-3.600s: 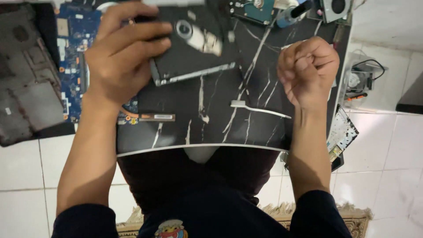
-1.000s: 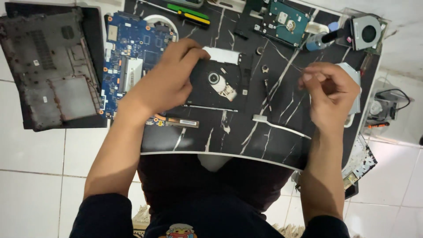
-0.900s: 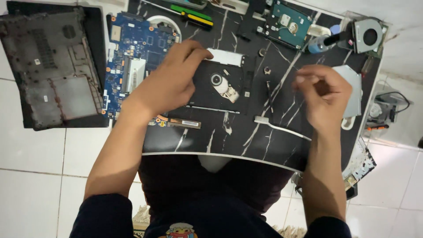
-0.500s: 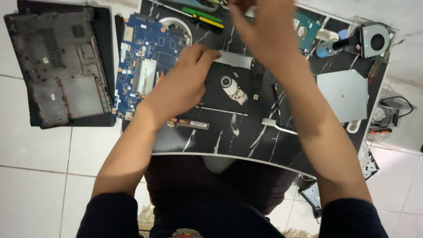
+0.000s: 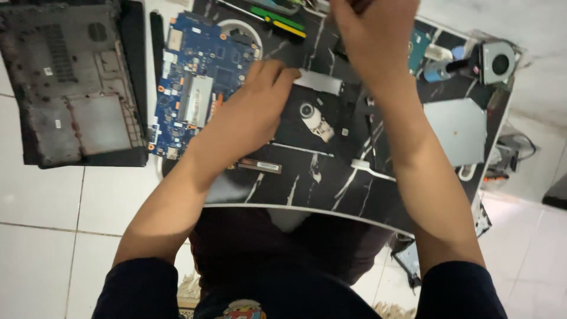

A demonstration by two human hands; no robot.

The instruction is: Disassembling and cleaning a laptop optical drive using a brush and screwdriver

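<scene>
- Head view, work in hand: an opened optical disc drive (image 5: pixel 316 118) lies on a black marble-patterned counter (image 5: pixel 307 183), near its middle, spindle hub showing. Judged step: teardown of this drive, with one hand steadying it while the other fetches something from the far edge.
- Left hand (image 5: pixel 251 112): laid flat, fingers spread, pressing on the drive's left side; it grips nothing, only holds the drive down.
- Right hand (image 5: pixel 369 35): stretched to the counter's far edge, fingers curled at the top of the frame; whether it has hold of anything cannot be told, as the fingertips are cut off.
- Next move, as a judgement: the right hand would need to come back over the drive without sweeping loose parts; the left must keep the drive from sliding.
- Surroundings: blue laptop motherboard (image 5: pixel 198 82) at the counter's far left corner, touching the left hand's side; green-and-yellow screwdriver (image 5: pixel 277 18) along the far edge; cooling fan (image 5: pixel 499 62) at the far right corner; grey metal drive cover (image 5: pixel 460 130) by the right edge; laptop bottom case (image 5: pixel 71 88) on the tiled floor (image 5: pixel 53 248), left of the counter.
- In the way: the right forearm crosses above the drive, hiding its right side.
</scene>
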